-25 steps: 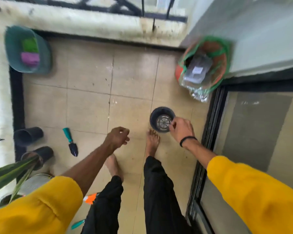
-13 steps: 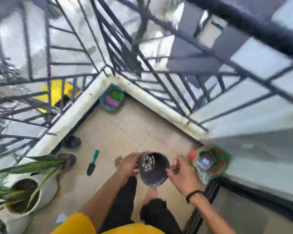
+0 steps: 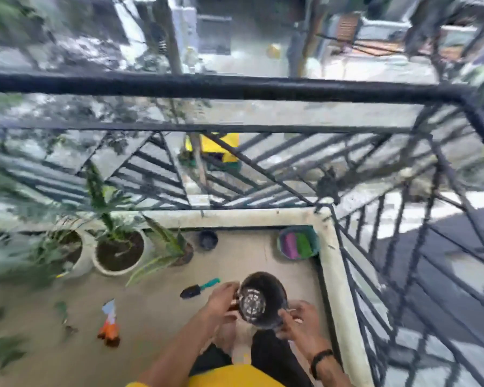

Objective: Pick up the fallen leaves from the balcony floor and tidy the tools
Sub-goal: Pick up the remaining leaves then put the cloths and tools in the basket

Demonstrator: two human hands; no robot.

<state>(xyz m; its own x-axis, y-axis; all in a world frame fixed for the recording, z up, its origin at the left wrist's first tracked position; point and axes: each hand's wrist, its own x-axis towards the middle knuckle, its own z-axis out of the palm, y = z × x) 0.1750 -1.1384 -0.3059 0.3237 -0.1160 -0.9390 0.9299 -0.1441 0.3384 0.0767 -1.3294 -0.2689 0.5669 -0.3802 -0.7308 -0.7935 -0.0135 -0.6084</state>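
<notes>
Leaves: a few dark green ones (image 3: 63, 312) lie on the floor (image 3: 157, 308) at the left, blurred.
Tools: trowel (image 3: 199, 288) with a teal handle on the floor, just left of the hands; an orange and white tool (image 3: 109, 325) lies further left, kind unclear.
Black pot (image 3: 263, 300): held between both hands above the floor, tilted, perforated bottom visible inside, nothing in it.
Left hand (image 3: 222, 298): fingers curled around the pot's left rim.
Right hand (image 3: 298, 321): fingers curled at the pot's lower right edge; black band on the wrist.
Teal basin (image 3: 298, 244): in the far right corner, holding 1 purple and 1 green item.
Planters: 2 white pots (image 3: 118, 254) with soil and plants by the far ledge; a small dark pot (image 3: 208, 239) beside them.
Writing: none readable.
Edges: a raised ledge (image 3: 338, 275) and black railing (image 3: 235, 85) bound the floor ahead and at right.
</notes>
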